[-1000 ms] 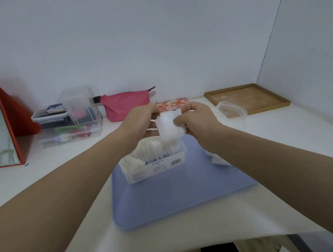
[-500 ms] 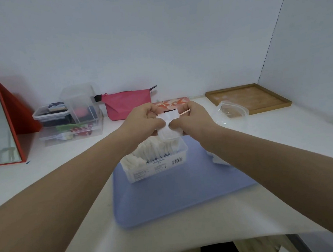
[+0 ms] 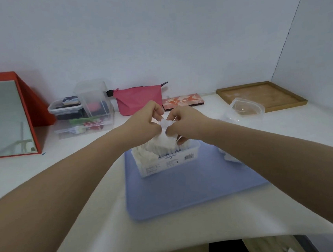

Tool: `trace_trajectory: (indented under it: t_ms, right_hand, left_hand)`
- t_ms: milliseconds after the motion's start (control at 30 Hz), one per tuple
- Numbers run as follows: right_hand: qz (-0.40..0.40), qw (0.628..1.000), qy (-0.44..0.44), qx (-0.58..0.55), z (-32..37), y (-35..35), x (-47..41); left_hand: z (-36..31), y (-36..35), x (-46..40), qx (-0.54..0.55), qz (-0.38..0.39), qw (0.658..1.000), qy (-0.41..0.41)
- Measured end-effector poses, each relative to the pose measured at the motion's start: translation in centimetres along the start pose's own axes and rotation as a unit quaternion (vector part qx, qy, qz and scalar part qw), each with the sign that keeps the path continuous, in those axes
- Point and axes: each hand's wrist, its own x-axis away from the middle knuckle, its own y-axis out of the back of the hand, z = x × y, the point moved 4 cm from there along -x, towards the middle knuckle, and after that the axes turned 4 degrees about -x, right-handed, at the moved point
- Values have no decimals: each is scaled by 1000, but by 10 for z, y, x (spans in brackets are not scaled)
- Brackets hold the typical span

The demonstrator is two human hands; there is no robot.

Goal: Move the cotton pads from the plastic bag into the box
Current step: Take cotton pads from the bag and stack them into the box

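A clear plastic box (image 3: 171,162) with a barcode label stands on the blue mat (image 3: 188,189), and white cotton pads (image 3: 144,155) fill it. Above its far side, my left hand (image 3: 147,123) and my right hand (image 3: 183,122) both pinch a small stack of white cotton pads (image 3: 166,135), whose lower edge touches the pads in the box. A few loose white pads (image 3: 229,157) lie on the mat to the right, partly hidden by my right forearm. The clear plastic bag (image 3: 244,109) lies at the back right.
A red-framed mirror (image 3: 0,118) leans at the left. Clear storage boxes (image 3: 84,112), a pink pouch (image 3: 138,100) and a patterned flat box (image 3: 182,101) line the back wall. A wooden tray (image 3: 261,95) sits at the back right.
Both hands have come closer together and sunk with the pad stack toward the box. The stack now looks squeezed between my fingers.
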Motion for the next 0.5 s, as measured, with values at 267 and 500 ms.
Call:
trace_trajectory:
  t_ms: [267, 500]
  right_hand:
    - [-70, 941, 64, 325, -4, -26, 4]
    - [-59, 900, 73, 426, 1, -41, 3]
  left_hand:
    - [44, 14, 22, -234, 0, 965, 122]
    - [64, 3, 31, -94, 45, 955, 276]
